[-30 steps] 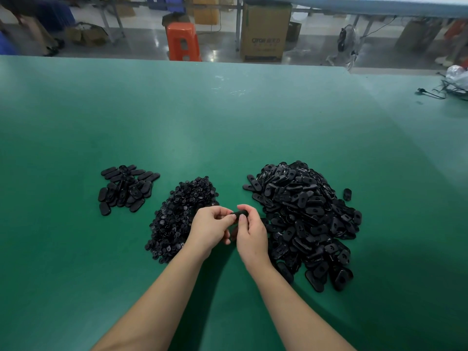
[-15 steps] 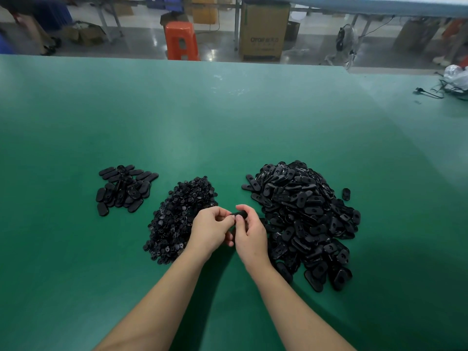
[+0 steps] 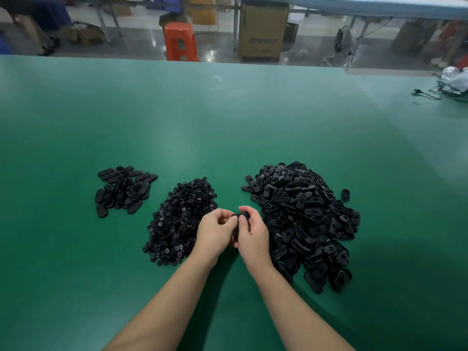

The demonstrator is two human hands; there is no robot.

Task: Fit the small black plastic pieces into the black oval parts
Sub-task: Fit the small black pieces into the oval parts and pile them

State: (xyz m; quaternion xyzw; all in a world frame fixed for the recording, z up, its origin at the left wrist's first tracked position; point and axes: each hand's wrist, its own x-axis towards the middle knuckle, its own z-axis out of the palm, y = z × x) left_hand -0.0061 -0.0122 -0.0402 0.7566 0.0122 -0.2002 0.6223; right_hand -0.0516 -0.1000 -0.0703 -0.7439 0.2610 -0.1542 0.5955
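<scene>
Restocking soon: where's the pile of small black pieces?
In the head view, the small-piece pile lies on the green table, left of the hands, between both oval-part piles.

Orange stool [image 3: 180,41] and cardboard box [image 3: 262,34] beyond green table [image 3: 228,122].

A single black oval plastic part [image 3: 241,215] is pinched between the left hand [image 3: 216,231] and the right hand [image 3: 253,233], held just above the green table surface [image 3: 228,127]. Under the left hand, a heap of small black round plastic pieces [image 3: 177,221] is spread. To the right, a large mound of black oval plastic parts [image 3: 304,219] is piled, one stray oval [image 3: 345,195] lying just beside it. Far left, a smaller cluster of black oval parts [image 3: 122,190] is laid out. Beyond the table, an orange plastic stool [image 3: 180,41] and a brown cardboard box [image 3: 263,31] are seen.
</scene>
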